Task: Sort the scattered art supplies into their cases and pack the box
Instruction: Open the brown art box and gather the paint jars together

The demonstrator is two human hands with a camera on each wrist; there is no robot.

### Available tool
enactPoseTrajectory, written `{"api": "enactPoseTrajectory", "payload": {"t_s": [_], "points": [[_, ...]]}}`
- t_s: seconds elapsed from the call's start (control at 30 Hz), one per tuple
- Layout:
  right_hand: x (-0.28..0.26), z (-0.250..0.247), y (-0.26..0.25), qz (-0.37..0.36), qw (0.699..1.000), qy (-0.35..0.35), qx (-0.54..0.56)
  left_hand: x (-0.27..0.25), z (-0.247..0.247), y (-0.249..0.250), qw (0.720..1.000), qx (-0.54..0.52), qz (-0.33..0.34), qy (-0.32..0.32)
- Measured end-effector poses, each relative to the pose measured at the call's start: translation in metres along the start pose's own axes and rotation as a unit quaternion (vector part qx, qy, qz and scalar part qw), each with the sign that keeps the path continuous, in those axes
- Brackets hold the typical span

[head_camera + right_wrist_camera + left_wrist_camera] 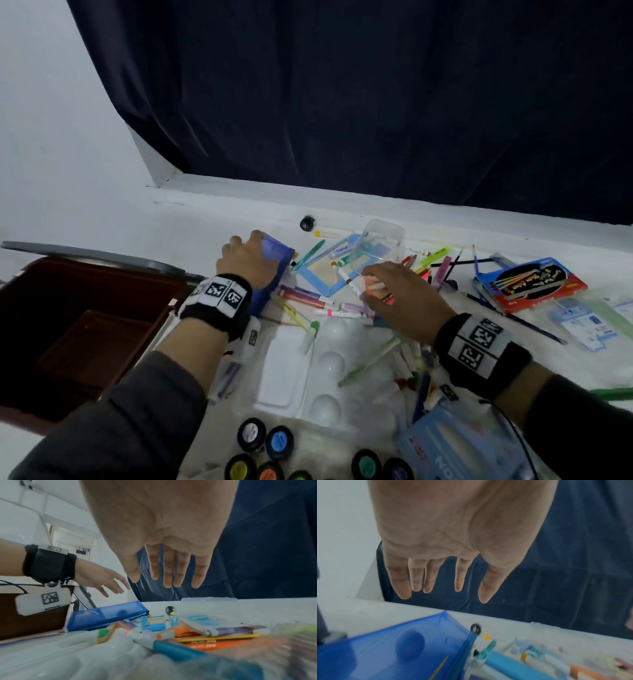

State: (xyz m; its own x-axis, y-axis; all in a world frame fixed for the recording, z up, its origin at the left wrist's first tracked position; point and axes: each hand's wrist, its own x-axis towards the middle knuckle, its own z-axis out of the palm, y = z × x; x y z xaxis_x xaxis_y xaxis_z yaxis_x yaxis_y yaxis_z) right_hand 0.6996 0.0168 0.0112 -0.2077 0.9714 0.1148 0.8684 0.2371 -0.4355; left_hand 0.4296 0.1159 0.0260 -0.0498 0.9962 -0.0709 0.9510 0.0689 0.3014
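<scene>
My left hand hovers just over the far end of a translucent blue zip case with its fingers straight and spread; the left wrist view shows its palm empty above the case. My right hand reaches low over a heap of scattered markers, with orange and pink ones right by its fingers. In the right wrist view that hand is flat, fingers straight, holding nothing. A clear plastic box stands tilted just beyond it.
A dark brown open box sits at the left. A white paint palette lies in front of me, with several paint pots near the front edge. A red pencil pack and brushes lie right. A dark curtain hangs behind.
</scene>
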Motion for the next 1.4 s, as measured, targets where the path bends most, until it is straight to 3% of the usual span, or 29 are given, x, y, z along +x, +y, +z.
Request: {"api": "enactPoseTrajectory", "payload": {"t_s": [0.2,0.3,0.4,0.5,0.6,0.73,0.83,0.93,1.0,1.13,1.4], "points": [[0.060,0.000,0.015,0.016,0.999,-0.034,-0.039,0.025,0.024,-0.005,0.991,0.069,-0.051,-0.103],[0.073,0.004,0.023,0.028,0.996,-0.062,-0.053,0.022,0.024,-0.001,0.993,0.081,-0.034,-0.085],[0.078,0.004,0.027,0.022,0.997,-0.051,-0.053,0.009,0.022,0.006,0.998,0.062,0.018,-0.017],[0.081,0.001,0.028,0.022,0.999,-0.032,-0.020,-0.017,0.020,0.016,0.994,-0.026,0.107,0.010],[0.085,-0.003,0.027,0.035,0.999,-0.026,0.019,-0.049,0.023,0.024,0.981,-0.061,0.183,-0.017],[0.096,-0.007,0.026,0.055,0.997,-0.028,0.055,-0.064,0.035,0.021,0.967,-0.058,0.229,-0.091],[0.112,-0.010,0.021,0.056,0.993,0.017,0.102,-0.049,0.030,0.011,0.972,-0.125,0.194,-0.035],[0.135,-0.007,0.007,0.039,0.983,0.082,0.160,-0.017,0.022,-0.001,0.972,-0.182,0.111,0.096],[0.155,-0.002,-0.004,0.013,0.983,0.089,0.158,0.006,0.017,-0.006,0.972,-0.196,0.039,0.127],[0.207,0.016,-0.020,-0.045,0.997,0.035,0.055,0.037,0.021,-0.010,0.980,-0.174,-0.061,0.074],[0.281,0.043,-0.024,-0.081,0.973,-0.158,-0.146,0.062,0.044,-0.018,0.984,-0.129,-0.100,-0.067]]}}
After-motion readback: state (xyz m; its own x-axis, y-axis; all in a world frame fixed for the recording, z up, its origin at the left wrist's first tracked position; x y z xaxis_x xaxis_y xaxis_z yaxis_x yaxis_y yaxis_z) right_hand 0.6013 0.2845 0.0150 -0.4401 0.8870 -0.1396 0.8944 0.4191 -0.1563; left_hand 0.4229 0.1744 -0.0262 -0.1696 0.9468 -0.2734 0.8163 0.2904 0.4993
